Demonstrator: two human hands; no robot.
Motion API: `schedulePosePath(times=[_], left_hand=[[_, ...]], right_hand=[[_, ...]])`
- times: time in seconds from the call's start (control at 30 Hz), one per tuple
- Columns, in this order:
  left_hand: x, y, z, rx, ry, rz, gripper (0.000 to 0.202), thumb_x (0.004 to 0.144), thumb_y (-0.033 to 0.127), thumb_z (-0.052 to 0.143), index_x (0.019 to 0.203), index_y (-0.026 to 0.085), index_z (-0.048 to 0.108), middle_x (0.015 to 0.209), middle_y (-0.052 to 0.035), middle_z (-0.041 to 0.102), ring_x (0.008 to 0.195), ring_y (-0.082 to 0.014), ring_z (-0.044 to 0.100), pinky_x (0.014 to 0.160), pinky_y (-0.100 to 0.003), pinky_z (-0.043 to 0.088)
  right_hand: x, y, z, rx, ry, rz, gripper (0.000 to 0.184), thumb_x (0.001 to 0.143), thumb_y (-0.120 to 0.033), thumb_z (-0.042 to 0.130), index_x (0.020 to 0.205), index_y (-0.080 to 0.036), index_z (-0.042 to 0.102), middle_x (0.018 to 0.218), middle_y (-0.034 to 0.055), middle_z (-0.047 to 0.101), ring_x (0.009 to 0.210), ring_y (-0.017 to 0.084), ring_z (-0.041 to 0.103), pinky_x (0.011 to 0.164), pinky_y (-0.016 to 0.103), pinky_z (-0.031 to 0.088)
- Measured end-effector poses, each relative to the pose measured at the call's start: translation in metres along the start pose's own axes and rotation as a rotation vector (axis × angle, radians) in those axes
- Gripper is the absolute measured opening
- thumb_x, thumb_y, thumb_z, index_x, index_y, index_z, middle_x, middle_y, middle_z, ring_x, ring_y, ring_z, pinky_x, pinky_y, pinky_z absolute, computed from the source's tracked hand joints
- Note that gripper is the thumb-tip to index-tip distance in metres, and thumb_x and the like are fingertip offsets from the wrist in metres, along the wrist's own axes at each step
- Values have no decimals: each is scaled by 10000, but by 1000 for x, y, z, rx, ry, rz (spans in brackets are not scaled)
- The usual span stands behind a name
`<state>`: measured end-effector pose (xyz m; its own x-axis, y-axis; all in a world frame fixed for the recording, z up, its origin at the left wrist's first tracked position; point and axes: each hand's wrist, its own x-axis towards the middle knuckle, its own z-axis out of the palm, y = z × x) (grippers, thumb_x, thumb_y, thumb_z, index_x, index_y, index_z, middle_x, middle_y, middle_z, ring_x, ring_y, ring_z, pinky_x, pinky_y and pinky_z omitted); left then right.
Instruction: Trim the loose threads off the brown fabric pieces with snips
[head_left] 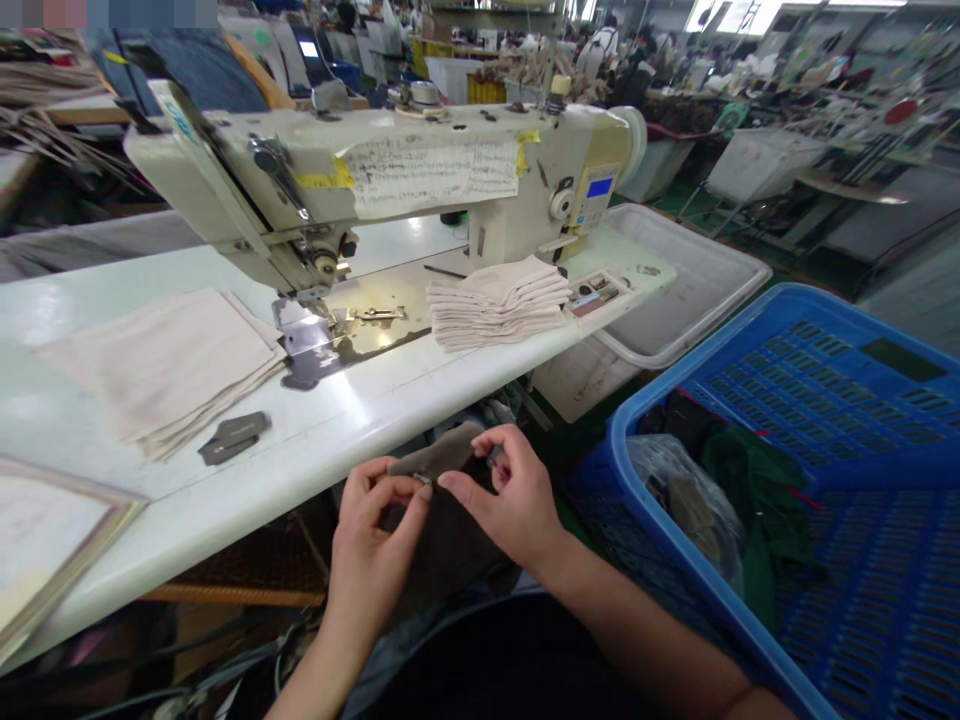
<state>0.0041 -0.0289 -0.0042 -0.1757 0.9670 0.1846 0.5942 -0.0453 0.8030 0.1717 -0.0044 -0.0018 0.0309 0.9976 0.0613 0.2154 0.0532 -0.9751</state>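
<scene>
Below the table's front edge, my left hand point(382, 530) pinches the edge of a dark grey-brown piece of cloth point(442, 455) between thumb and fingertips. My right hand point(514, 490) is close beside it, fingers curled around a small dark object point(495, 456) whose kind I cannot make out. Its thumb points toward the pinched edge. The cloth hangs down over my lap, partly hidden by both hands. Beyond them on the table stands a white sewing machine point(420, 160). A folded stack of pale fabric pieces point(495, 305) lies right of its needle area.
More pale fabric pieces point(187, 360) lie left of the needle, near a dark flat template-like piece point(235, 438). A board with papers point(60, 540) rests at the table's left edge. To my right, a blue plastic basket point(622, 440) holds dark cloth and a plastic bag.
</scene>
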Motion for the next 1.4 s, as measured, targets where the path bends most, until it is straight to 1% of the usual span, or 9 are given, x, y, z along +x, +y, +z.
schedulePosePath(times=[0.1,0.2,0.27,0.53,0.67,0.83,1.07,1.27,1.4], left_hand=[[-1,4,0,-69,-14,-47,230,800,421,674,657,242,702,948,-56,580,1026,-271,603,922,-405,494],[-1,9,-1,-142,-55,-74,194,766,373,677,626,239,670,964,-53,588,1008,-260,607,882,-374,493],[-1,9,-2,-185,-94,-100,180,752,337,665,610,231,636,1000,-52,605,977,-243,611,849,-349,490],[0,-3,-1,-445,-175,-332,195,769,349,659,636,210,621,1051,-47,647,1033,-245,614,851,-321,474],[1,-3,0,-387,-174,-323,216,759,409,701,676,210,690,1072,-63,643,1080,-268,600,906,-333,459],[4,1,0,-323,-176,-294,294,771,486,705,659,215,683,1012,-58,644,988,-261,612,840,-321,476],[2,-5,2,-438,-233,-255,286,816,461,688,678,211,671,957,-41,634,901,-222,597,798,-297,462],[2,-8,0,-263,-113,-212,287,814,484,690,688,226,683,904,-26,588,890,-217,573,844,-313,421],[2,-7,0,-220,-80,-176,265,796,484,682,712,233,700,960,-36,588,913,-227,581,832,-322,424]], right_hand=[[2,-2,1,-9,17,-62,413,741,-376,810,1077,-210,636,1176,97,662,1071,242,627,863,330,519],[3,0,5,120,-161,74,193,828,-332,702,963,-199,661,926,37,707,856,197,659,759,299,518],[3,2,6,162,-180,113,135,855,-330,661,892,-200,660,805,5,681,748,174,630,691,278,494],[14,12,1,352,-247,368,224,783,-387,711,862,-189,643,802,8,678,747,181,633,685,277,487],[10,12,4,231,-205,282,195,783,-359,703,811,-187,616,745,-14,626,699,159,586,657,268,447],[-1,1,7,164,-183,169,173,800,-339,693,781,-193,602,685,-36,580,642,139,536,601,255,399],[11,19,5,351,-215,381,269,783,-427,723,778,-192,594,680,-24,589,639,145,541,628,271,425],[-2,16,-2,126,17,63,270,1011,-407,481,1181,-203,532,979,51,654,908,186,631,832,322,471],[-14,-1,-4,26,-313,-11,181,1033,-336,458,1109,-213,568,840,12,661,790,172,639,754,302,469]])
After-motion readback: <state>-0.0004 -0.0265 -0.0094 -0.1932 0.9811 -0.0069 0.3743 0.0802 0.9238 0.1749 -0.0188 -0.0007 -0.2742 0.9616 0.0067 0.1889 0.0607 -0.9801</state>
